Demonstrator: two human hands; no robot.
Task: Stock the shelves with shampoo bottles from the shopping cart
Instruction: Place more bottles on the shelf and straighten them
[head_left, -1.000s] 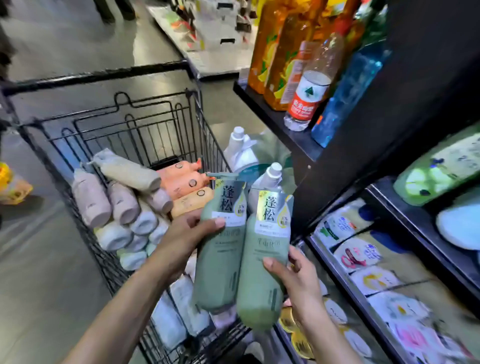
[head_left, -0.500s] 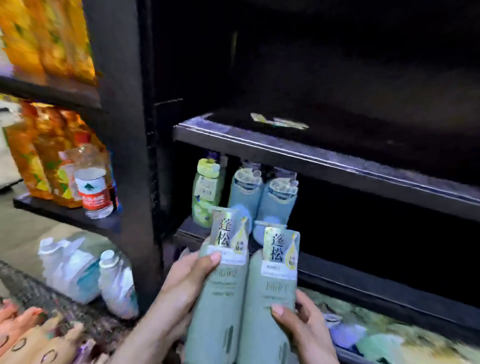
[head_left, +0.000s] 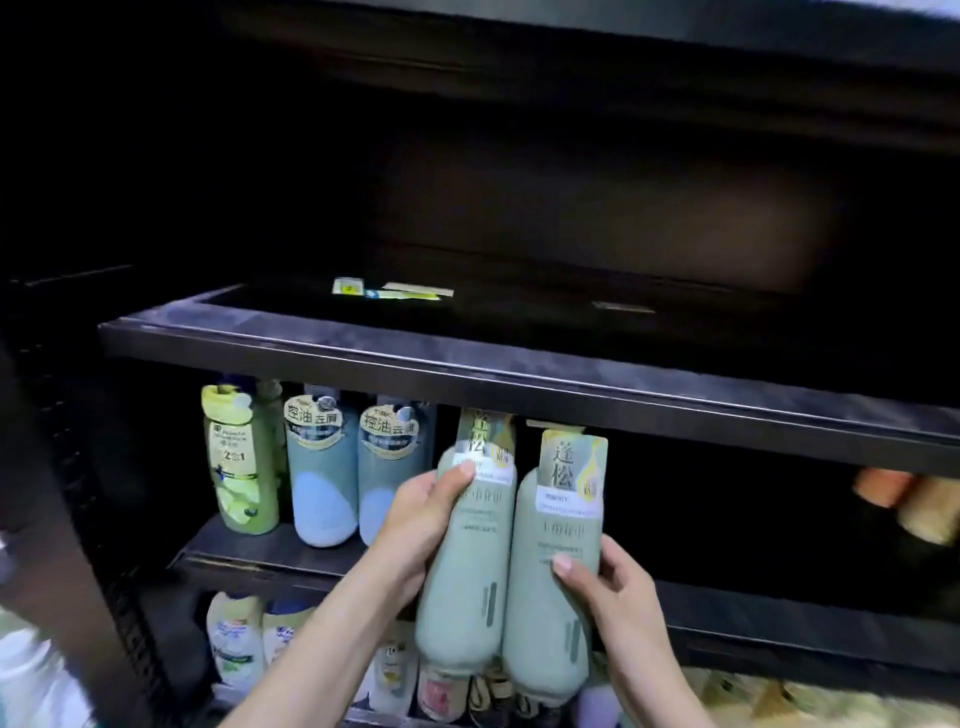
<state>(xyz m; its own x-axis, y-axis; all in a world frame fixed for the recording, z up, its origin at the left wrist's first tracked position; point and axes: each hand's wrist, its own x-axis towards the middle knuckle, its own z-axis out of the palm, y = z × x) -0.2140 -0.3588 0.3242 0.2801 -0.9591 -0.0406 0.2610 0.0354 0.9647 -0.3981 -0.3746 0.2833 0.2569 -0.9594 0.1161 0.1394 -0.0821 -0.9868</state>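
Note:
I hold two pale green shampoo bottles upright and side by side in front of the middle shelf (head_left: 270, 553). My left hand (head_left: 421, 519) grips the left green bottle (head_left: 467, 582), thumb on its front below the label. My right hand (head_left: 608, 597) grips the right green bottle (head_left: 550, 613) from its right side. Their tops reach up to the front edge of the upper shelf (head_left: 519, 374). The shopping cart is out of view.
On the middle shelf to the left stand a yellow-green bottle (head_left: 240, 462) and two blue-grey bottles (head_left: 322, 467) (head_left: 387, 462). The upper shelf holds only flat labels (head_left: 389, 291). More bottles fill the bottom shelf (head_left: 236, 639). Orange bottles (head_left: 904, 499) lie at the far right.
My view swung from the cart to the shelving. Both hands carried the two green bottles up and forward toward the middle shelf, beside the blue-grey bottles.

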